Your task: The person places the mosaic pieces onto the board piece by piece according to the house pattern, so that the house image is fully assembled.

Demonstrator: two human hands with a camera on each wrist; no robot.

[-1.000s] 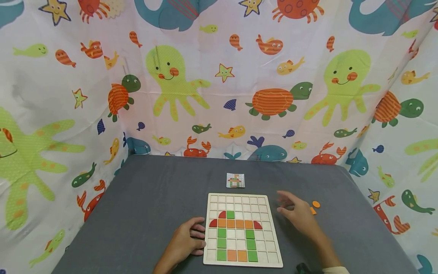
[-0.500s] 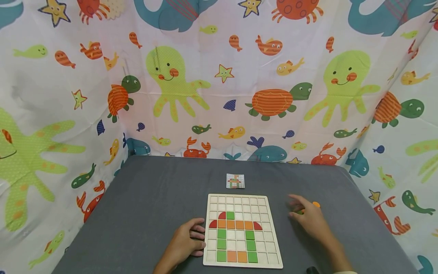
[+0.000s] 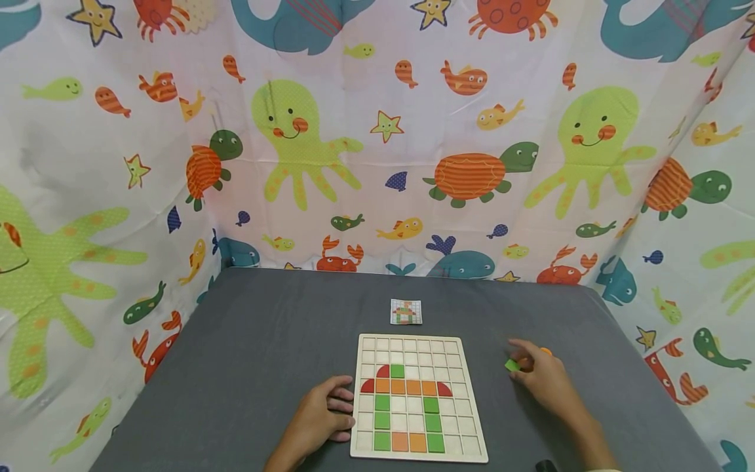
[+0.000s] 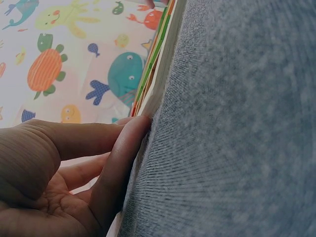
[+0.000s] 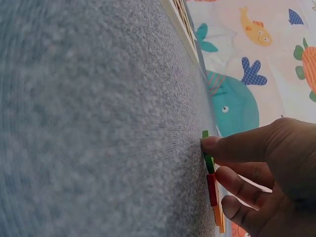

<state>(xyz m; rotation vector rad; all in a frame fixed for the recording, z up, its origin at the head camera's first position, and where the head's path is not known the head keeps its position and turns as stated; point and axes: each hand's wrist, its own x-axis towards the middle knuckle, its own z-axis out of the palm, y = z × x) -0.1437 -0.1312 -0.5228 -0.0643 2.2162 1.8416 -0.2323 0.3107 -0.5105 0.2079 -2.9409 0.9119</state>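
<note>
A cream grid board lies on the table, with green, orange and red tiles set in some of its squares. My left hand rests at the board's left edge; in the left wrist view its fingertips touch the side of the board. Right of the board, my right hand pinches a green tile between thumb and fingers. The right wrist view has the thumb on that tile, close to the cloth. Beyond it lie a red piece and an orange piece.
Behind the board lies a small card with a coloured grid pattern. An orange piece shows partly behind the right hand. Grey cloth covers the table, and a curtain printed with sea animals surrounds its back and sides.
My right hand has moved right, away from the board, to the loose pieces, and a green tile now shows at its fingertips. The left hand and the board have stayed put.
</note>
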